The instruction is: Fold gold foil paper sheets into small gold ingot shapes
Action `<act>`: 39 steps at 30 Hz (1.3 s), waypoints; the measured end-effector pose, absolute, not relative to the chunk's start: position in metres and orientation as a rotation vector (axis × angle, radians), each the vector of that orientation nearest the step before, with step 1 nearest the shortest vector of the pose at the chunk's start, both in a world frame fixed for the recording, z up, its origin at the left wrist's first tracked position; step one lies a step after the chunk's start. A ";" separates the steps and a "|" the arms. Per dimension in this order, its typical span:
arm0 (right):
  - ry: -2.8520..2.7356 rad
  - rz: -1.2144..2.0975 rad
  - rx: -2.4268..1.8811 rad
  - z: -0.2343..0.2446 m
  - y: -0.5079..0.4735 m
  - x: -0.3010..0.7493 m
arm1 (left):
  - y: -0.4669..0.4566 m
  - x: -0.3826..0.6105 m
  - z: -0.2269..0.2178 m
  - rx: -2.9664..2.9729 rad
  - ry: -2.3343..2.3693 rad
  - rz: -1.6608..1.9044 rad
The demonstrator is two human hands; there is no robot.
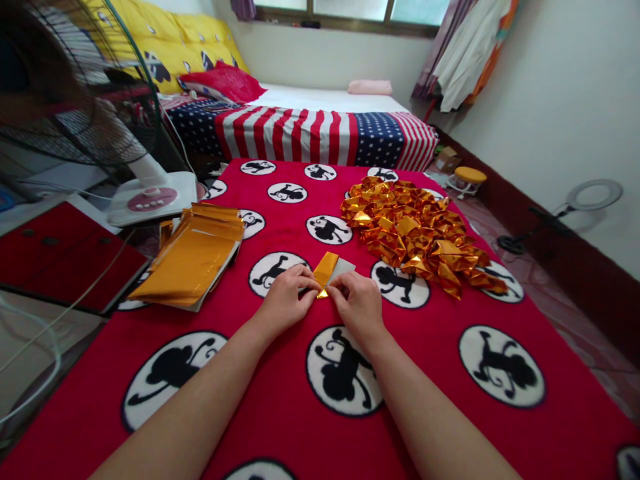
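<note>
A small sheet of gold foil paper (326, 267), partly folded, lies on the red cloth between my hands. Its grey-white back shows on the right side, and its near end narrows to a folded tip. My left hand (291, 291) pinches the left edge of that tip between thumb and fingers. On the other side my right hand (356, 300) is closed on the right edge, fingertips nearly meeting the left ones. Farther left rests a stack of flat gold foil paper sheets (193, 257). To the right is a heap of folded gold foil pieces (405, 230).
The red cloth (400, 427) with monkey prints covers the surface before me. An electric fan (155, 197) stands at the left beside a dark red panel (70, 253) and loose cables. Beyond are a bed (300, 133), a yellow stool (470, 175) and a ring light (595, 195).
</note>
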State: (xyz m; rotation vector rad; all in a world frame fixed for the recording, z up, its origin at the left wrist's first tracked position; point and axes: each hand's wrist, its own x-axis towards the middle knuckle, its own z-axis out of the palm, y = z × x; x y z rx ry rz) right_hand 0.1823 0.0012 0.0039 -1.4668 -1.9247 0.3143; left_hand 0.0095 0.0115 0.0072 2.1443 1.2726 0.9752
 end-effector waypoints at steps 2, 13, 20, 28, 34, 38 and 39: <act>-1.924 0.309 -1.467 0.004 0.001 0.182 | 0.011 0.009 0.007 2.138 1.271 0.977; -1.917 0.311 -1.492 0.004 0.002 0.181 | 0.011 0.011 0.011 2.133 1.242 1.020; -1.911 0.307 -1.498 0.003 0.002 0.180 | 0.012 0.011 0.010 2.143 1.257 0.992; -1.913 0.291 -1.508 0.004 0.002 0.180 | 0.009 0.012 0.010 2.140 1.285 0.999; -1.909 0.288 -1.522 0.003 0.003 0.179 | 0.010 0.013 0.010 2.128 1.322 0.993; -1.904 0.290 -1.516 0.003 0.003 0.179 | 0.011 0.017 0.009 2.148 1.398 0.994; -1.904 0.291 -1.516 0.003 0.003 0.179 | 0.010 0.018 0.009 2.153 1.415 0.993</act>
